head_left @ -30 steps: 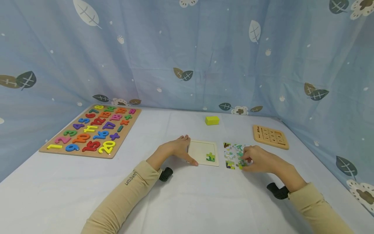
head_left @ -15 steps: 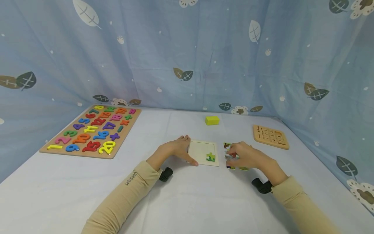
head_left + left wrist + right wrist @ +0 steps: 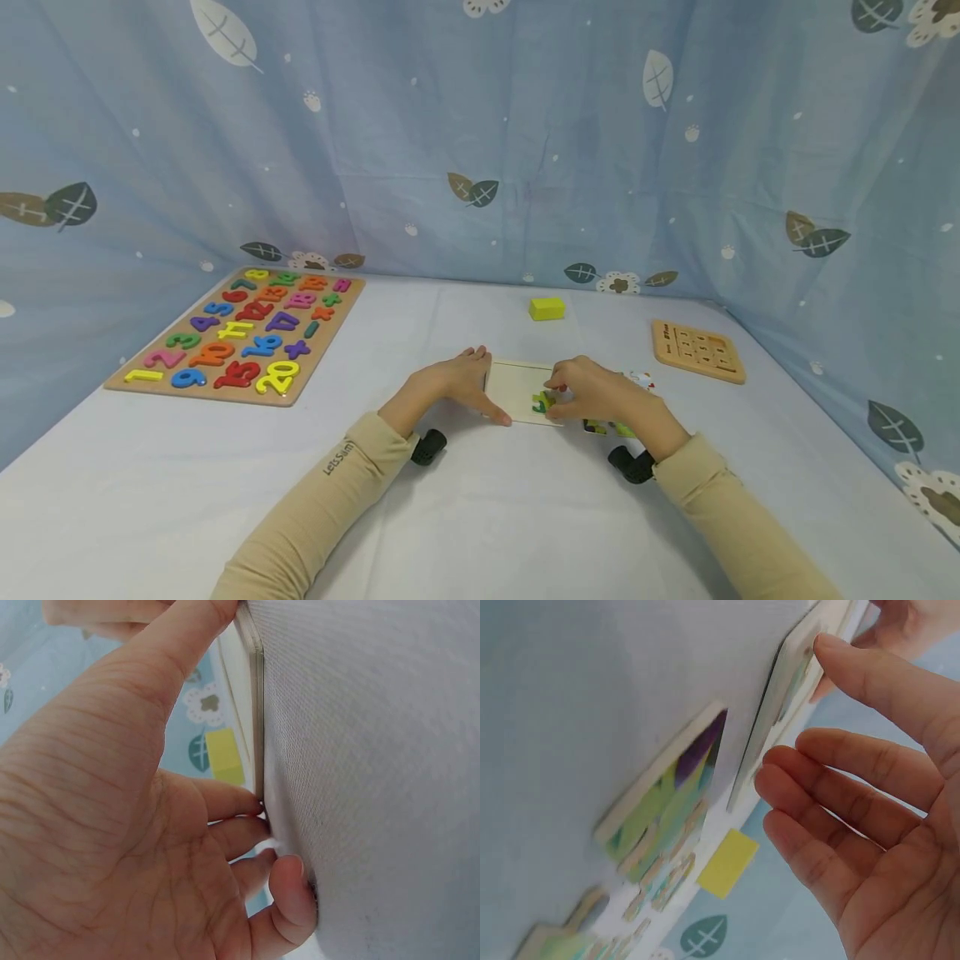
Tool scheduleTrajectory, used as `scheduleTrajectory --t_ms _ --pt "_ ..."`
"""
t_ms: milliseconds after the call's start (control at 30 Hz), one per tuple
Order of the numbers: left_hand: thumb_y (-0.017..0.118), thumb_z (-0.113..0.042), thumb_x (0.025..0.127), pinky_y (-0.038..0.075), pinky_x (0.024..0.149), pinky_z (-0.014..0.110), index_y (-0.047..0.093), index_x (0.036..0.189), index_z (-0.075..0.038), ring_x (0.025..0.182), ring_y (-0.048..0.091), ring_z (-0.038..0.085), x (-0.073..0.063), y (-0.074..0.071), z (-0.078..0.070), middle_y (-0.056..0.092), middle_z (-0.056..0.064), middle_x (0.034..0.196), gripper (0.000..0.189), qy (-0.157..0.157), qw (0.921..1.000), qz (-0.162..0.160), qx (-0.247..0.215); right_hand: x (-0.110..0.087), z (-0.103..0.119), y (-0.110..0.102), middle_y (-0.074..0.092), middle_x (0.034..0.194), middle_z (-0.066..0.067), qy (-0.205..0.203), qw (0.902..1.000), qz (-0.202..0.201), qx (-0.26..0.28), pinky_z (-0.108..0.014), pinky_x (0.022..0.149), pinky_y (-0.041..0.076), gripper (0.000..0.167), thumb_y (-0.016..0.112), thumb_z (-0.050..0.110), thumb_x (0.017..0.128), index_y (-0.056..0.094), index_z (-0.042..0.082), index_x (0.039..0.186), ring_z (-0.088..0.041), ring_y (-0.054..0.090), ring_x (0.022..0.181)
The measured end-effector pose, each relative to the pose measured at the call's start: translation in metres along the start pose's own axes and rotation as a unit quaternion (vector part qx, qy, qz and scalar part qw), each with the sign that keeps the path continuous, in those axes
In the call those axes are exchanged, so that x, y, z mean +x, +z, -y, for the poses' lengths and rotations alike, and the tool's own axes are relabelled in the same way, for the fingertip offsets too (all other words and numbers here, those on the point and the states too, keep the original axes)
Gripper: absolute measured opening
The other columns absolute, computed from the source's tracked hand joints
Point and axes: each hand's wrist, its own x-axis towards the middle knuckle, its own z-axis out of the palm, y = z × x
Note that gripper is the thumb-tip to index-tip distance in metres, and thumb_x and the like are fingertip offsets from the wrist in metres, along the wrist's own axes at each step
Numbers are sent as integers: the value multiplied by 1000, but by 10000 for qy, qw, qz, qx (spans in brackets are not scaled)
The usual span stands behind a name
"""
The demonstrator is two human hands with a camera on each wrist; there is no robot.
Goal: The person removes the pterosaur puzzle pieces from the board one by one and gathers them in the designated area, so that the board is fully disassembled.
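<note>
A shallow, pale wooden puzzle tray [image 3: 517, 383] lies flat in the middle of the table. In it, near the right edge, is a green puzzle piece [image 3: 540, 403]. My left hand [image 3: 461, 385] rests at the tray's left end, fingers toward the far corner and thumb at the near edge. My right hand [image 3: 596, 393] is over the tray's right edge beside the green piece. In the right wrist view its thumb and fingers [image 3: 870, 765] stand apart, with no piece visible between them. Whether the fingertips touch the green piece is unclear.
Several loose puzzle pieces [image 3: 596, 427] lie right of the tray, partly under my right hand. Behind is a yellow block [image 3: 547, 309]. A wooden number board [image 3: 699, 352] lies farther right, a colourful number board [image 3: 247, 337] at the left. A blue curtain [image 3: 405, 117] hangs behind the table.
My right hand has moved left from the loose pieces to the tray's right edge. The left hand has stayed at the tray. The green piece looks unmoved.
</note>
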Motion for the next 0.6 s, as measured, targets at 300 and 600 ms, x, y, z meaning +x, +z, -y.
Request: scheduleTrajectory --t_ms 300,600 --pt "72 -62 75 14 122 44 11 153 2 150 6 31 1 0 0 7 17 161 117 12 10000 -24 -4 5 3 3 66 99 -8 -237 9997 43 -75 -29 77 54 32 74 19 84 72 -3 107 -16 62 89" --pt "72 -62 75 16 121 44 11 153 2 150 7 31 1 1 1 8 18 161 117 19 10000 -44 13 9 6 0 66 95 -7 -371 9992 164 -7 -26 73 53 19 74 12 84 74 -1 98 -15 62 85"
